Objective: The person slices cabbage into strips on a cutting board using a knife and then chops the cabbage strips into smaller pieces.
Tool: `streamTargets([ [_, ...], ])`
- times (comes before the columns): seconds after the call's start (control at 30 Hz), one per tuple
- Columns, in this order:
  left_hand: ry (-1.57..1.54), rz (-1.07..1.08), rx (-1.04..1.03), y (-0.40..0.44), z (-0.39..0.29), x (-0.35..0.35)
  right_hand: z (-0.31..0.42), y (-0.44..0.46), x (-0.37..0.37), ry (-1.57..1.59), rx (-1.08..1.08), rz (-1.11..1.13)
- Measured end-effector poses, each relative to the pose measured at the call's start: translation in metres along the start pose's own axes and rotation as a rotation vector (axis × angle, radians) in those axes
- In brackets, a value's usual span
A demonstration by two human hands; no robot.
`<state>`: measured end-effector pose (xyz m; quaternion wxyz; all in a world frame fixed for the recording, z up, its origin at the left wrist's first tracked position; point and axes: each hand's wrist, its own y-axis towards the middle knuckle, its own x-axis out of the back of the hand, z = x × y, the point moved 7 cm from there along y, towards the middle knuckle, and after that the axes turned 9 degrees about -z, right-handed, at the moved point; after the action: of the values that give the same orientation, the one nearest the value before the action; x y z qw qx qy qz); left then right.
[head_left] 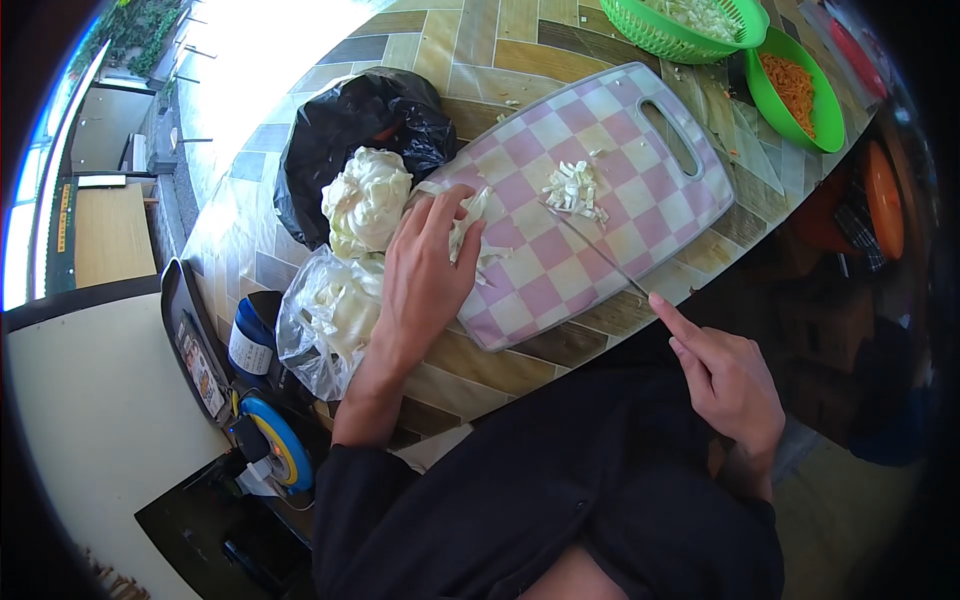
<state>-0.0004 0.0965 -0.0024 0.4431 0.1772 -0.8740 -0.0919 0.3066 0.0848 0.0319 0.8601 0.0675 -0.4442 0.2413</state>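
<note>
A pink-and-white checkered cutting board point(590, 245) lies on the table. At its left edge my left hand point(428, 265) curls over a pale piece of cabbage point(472, 222), with loose shreds beside the thumb. My right hand point(728, 380) grips a knife point(600, 252), index finger stretched along it; the handle is hidden in the palm. The blade points up and left across the board, its tip close to a small pile of chopped cabbage point(577, 190). Left of my left hand sits a large cabbage point(367, 200) against a black plastic bag point(320, 130).
Another cabbage in a clear plastic bag point(325, 320) lies near my left wrist. A green colander point(650, 35) of chopped cabbage and a green bowl point(825, 118) of shredded carrot stand at the far right. A dark tray point(190, 340) and blue-labelled container point(250, 345) are at left.
</note>
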Motion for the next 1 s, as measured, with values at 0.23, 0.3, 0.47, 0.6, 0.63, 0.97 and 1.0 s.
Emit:
streamTargets([
  [0.23, -0.117, 0.031, -0.098, -0.01, -0.031, -0.01, 0.0, 0.003, 0.007, 0.046, 0.0, -0.084],
  [0.3, 0.025, 0.031, -0.231, -0.018, -0.032, -0.02, 0.0, 0.003, 0.008, 0.044, 0.004, -0.074],
  [0.47, 0.106, 0.085, -0.301, -0.03, -0.031, -0.033, 0.0, -0.003, 0.003, 0.019, -0.012, 0.031],
  [0.6, 0.109, 0.073, -0.306, -0.033, -0.028, -0.038, -0.001, -0.004, -0.002, 0.019, -0.011, 0.073],
  [0.63, 0.11, 0.073, -0.297, -0.033, -0.028, -0.038, -0.001, -0.003, -0.002, 0.016, -0.015, 0.078],
  [0.97, 0.06, 0.071, -0.288, -0.033, -0.031, -0.04, 0.0, -0.001, -0.003, -0.033, -0.012, 0.087],
  [1.0, 0.061, 0.071, -0.29, -0.033, -0.032, -0.04, -0.001, -0.002, -0.003, -0.026, -0.017, 0.08],
])
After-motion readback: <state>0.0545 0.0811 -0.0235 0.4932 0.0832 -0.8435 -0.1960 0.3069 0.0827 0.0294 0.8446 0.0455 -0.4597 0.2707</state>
